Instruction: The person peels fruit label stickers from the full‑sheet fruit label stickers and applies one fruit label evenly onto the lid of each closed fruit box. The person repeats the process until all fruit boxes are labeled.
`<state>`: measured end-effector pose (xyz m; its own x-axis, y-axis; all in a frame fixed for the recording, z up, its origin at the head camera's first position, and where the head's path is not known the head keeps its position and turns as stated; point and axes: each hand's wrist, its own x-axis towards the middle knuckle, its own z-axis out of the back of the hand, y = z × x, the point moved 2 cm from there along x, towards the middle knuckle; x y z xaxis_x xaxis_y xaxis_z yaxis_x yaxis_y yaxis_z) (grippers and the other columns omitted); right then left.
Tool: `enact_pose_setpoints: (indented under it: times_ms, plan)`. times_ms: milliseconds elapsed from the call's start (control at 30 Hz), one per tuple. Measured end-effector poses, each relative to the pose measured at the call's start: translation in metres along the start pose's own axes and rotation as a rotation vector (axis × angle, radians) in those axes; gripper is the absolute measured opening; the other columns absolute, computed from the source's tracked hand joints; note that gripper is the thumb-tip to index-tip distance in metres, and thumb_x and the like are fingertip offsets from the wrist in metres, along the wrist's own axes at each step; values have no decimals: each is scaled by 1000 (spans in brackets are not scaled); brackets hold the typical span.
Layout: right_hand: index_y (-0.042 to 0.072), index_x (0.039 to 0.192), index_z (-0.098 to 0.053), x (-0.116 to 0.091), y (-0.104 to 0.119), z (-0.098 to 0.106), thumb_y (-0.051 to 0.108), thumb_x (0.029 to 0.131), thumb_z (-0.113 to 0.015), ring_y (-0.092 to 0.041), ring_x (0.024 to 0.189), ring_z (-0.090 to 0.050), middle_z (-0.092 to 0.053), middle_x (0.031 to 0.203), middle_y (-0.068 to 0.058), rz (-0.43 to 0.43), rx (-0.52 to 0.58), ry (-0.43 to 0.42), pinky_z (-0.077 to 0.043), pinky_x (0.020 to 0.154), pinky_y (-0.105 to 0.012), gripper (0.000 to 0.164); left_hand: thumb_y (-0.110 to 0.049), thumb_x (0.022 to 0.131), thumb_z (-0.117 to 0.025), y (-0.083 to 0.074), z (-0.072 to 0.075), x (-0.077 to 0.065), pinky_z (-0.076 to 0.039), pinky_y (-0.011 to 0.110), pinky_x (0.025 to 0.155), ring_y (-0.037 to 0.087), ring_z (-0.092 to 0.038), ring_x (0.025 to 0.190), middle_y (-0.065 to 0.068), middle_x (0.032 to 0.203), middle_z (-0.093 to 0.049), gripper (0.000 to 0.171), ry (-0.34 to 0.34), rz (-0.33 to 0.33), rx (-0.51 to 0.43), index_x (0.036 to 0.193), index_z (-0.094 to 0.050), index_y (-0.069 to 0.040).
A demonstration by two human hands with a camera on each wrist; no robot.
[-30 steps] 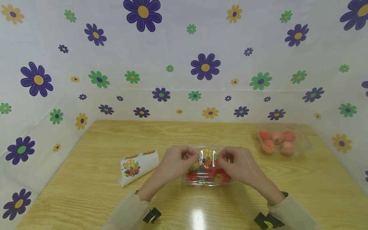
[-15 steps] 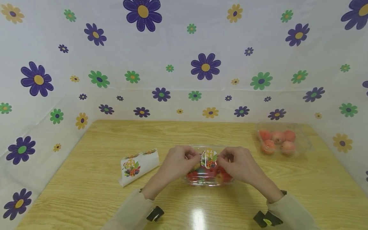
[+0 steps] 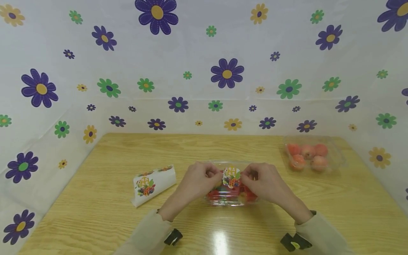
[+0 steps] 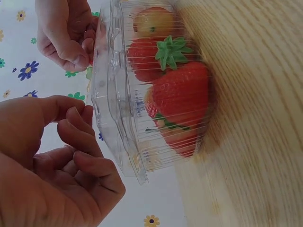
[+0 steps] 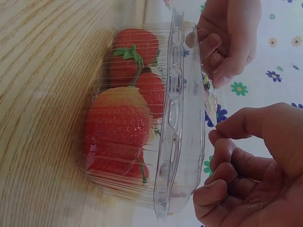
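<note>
A clear plastic clamshell box [image 3: 223, 203] with its lid down sits on the table in front of me. Large red strawberries [image 4: 182, 94] show through its ribbed walls. Close over the lid is a colourful fruit-print sticker [image 3: 231, 177], stretched between both hands. My left hand [image 3: 200, 179] pinches the sticker's left edge between thumb and index finger. On the opposite edge, my right hand [image 3: 264, 180] pinches it the same way. From the right wrist side, the sticker [image 5: 209, 97] appears edge-on beside the lid, its near end at the fingertips.
Left of the box lies a curled white sheet [image 3: 162, 182] printed with similar fruit labels. At the back right stands an open clear container [image 3: 334, 156] holding several reddish round fruits [image 3: 307, 152]. A flower-patterned white cloth [image 3: 191, 42] encloses the wooden table [image 3: 95, 212].
The sticker has shifted slightly right and its tilt has changed, with the glare on it fading. My left hand moved a little to the right; both hands keep their pinch.
</note>
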<state>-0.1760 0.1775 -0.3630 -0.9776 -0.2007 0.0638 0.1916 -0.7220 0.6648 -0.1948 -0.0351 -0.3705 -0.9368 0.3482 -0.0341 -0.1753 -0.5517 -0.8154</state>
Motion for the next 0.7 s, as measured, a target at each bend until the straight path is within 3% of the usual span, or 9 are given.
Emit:
enact_pose_setpoints:
  times_ms: [200, 467, 700]
  plan:
    - [12, 85, -73, 0, 0, -1, 13, 91, -67, -11, 61, -50, -60, 67, 3, 4, -5, 3, -38, 53, -22, 9, -23, 96, -66, -1, -2, 0, -47, 26, 53, 10, -58, 59, -3, 77, -70, 15, -14, -16, 86, 95, -74, -10]
    - [11, 85, -74, 0, 3, -3, 11, 90, -68, -10, 61, -50, -60, 67, 3, 21, -20, -9, -39, 54, -22, 7, -22, 93, -70, -3, -3, 0, -41, 22, 49, 7, -52, 55, -6, 70, -63, 9, -50, -47, 234, 91, -72, -13]
    - [11, 87, -74, 0, 4, -3, 12, 90, -68, -10, 60, -49, -60, 68, 3, 23, -23, -11, -38, 52, -22, 7, -21, 90, -73, -2, -3, 1, -37, 21, 46, 5, -49, 52, -7, 67, -62, 8, -64, -71, 267, 88, -70, -14]
